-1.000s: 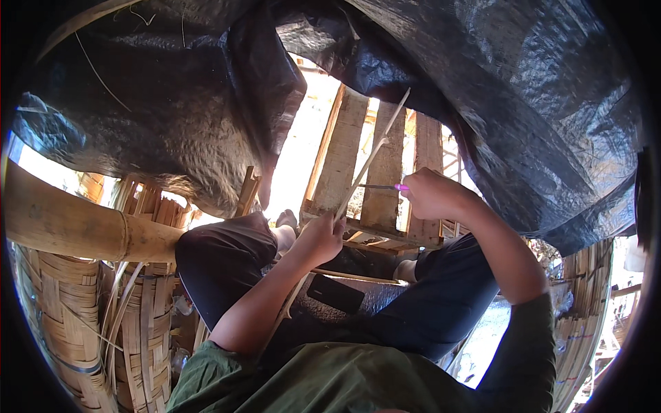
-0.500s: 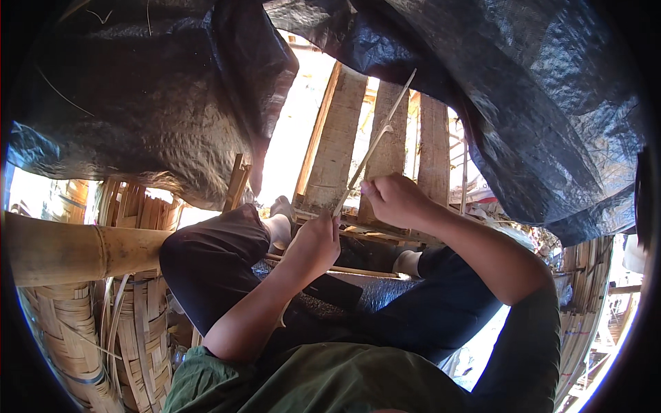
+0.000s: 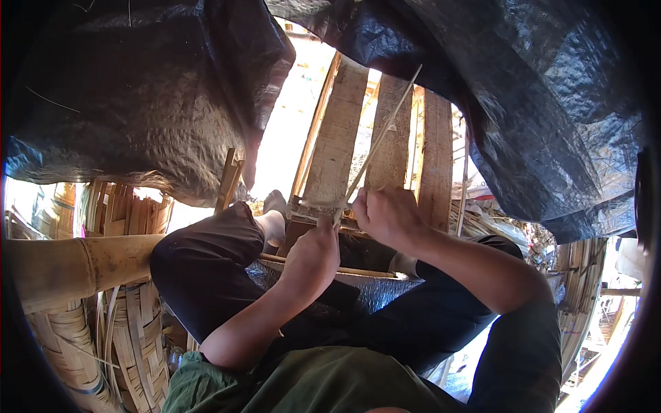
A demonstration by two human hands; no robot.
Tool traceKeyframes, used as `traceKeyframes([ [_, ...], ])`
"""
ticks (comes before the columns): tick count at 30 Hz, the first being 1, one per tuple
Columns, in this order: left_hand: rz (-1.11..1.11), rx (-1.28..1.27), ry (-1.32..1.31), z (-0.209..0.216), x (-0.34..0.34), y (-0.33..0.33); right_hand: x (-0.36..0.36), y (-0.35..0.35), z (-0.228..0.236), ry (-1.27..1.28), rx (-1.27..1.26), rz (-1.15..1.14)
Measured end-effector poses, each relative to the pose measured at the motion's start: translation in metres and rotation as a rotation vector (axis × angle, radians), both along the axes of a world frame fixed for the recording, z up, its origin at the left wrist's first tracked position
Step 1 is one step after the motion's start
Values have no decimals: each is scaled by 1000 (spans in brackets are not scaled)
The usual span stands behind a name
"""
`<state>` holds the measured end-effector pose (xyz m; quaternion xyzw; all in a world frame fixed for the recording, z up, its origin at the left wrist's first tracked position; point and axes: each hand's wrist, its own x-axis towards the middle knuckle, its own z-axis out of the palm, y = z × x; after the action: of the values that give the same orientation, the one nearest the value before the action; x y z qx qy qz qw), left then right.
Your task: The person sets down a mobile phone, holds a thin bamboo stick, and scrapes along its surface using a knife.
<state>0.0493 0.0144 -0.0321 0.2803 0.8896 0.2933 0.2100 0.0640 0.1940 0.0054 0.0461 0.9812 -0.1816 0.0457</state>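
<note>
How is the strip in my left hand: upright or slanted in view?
Slanted: the pale strip runs up and rightward from the left hand, across the wooden slats.

- Left hand grips a thin pale strip, slanting up rightward.
- Right hand, curled, just beside it.
- Dark sheeting around wooden slats.
- Bamboo pole left, near woven basketry.
</note>
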Motion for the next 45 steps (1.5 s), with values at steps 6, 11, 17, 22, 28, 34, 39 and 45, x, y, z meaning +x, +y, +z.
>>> traceKeyframes([
  [6, -30, -6, 9, 9, 3, 1, -12, 10, 1, -15, 116, -49],
  [11, -54, -34, 15, 4, 10, -3, -7, -4, -3, 76, 292, -41],
  [17, -36, 19, 49, 11, 4, 1, -5, 2, -14, 136, 208, 20],
  [22, -18, 26, 52, 7, 5, 1, -13, 9, -17, 32, 202, -72],
  [28, -4, 58, 62, 7, 11, -6, -4, -10, -3, 12, 260, -120],
  [34, -30, 74, 107, 7, 15, -4, -14, 30, -19, 135, 276, -95],
  [39, -6, 19, 73, 3, 11, -4, 2, -8, -5, -29, 257, -61],
  [45, -81, 6, 72, 12, 12, -4, -11, 31, -13, 97, 221, -141],
])
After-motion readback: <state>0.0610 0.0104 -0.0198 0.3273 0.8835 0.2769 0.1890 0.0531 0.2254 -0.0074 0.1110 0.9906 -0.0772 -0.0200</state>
